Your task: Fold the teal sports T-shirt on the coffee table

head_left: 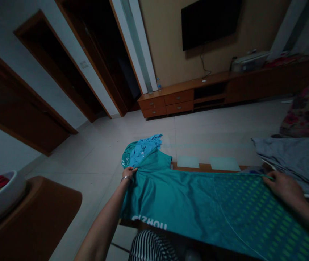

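A teal sports shirt (187, 192) with a green dotted pattern toward its right end and white lettering near the front edge lies stretched across a low wooden table (205, 167). My left hand (129, 172), with a bracelet at the wrist, pinches the shirt near its left end. At the far right, my right hand (283, 185) grips the shirt's upper edge. The cloth between my hands is pulled fairly straight. Just beyond my left hand lies a heap of blue and teal clothes (143, 150).
Grey folded clothes (295, 156) lie at the right, near a floral cloth (308, 108). A white bowl (15, 188) rests on a brown wooden armrest (53, 203) at left. Across the tiled floor stands a TV cabinet (180, 101) under a wall television (211, 23).
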The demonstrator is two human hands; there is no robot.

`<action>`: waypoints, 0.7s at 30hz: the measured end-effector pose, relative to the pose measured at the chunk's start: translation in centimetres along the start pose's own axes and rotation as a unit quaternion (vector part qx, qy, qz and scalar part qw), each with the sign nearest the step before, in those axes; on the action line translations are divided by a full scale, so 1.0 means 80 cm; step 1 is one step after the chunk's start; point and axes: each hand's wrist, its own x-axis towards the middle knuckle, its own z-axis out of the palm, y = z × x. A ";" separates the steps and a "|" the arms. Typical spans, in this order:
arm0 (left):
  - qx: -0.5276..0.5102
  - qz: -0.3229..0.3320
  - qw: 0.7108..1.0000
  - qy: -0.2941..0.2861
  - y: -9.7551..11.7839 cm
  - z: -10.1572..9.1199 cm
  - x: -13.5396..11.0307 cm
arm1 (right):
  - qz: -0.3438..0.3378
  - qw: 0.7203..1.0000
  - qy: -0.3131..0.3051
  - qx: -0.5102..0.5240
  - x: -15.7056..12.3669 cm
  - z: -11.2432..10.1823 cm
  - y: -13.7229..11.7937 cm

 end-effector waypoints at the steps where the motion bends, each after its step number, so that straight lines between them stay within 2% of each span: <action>1: 0.002 0.001 1.000 0.004 0.000 0.001 0.002 | 0.032 0.999 -0.004 0.010 0.002 -0.002 -0.002; 3: 0.010 0.008 1.000 0.009 0.001 0.004 0.006 | 0.059 0.998 0.002 0.038 0.005 -0.003 -0.007; 6: 0.029 0.020 0.999 0.009 0.002 0.009 0.008 | 0.034 0.997 0.026 0.057 0.002 -0.006 -0.015; 8: 0.049 0.023 0.998 0.012 0.000 0.011 0.010 | 0.029 0.999 0.019 0.036 -0.003 -0.008 -0.021; 11: 0.083 0.019 0.996 0.018 -0.004 0.013 0.011 | 0.060 0.998 0.007 -0.013 -0.011 -0.014 -0.035; 15: 0.112 0.018 0.994 0.007 -0.003 0.015 0.014 | 0.072 0.997 0.032 -0.026 -0.017 -0.019 -0.050; 18: 0.113 0.002 0.993 -0.026 0.002 0.007 0.015 | 0.062 0.998 0.025 0.002 -0.024 -0.025 -0.048; 21: 0.101 -0.017 0.991 -0.084 0.002 -0.019 0.011 | 0.056 0.998 -0.009 0.032 -0.038 -0.028 -0.030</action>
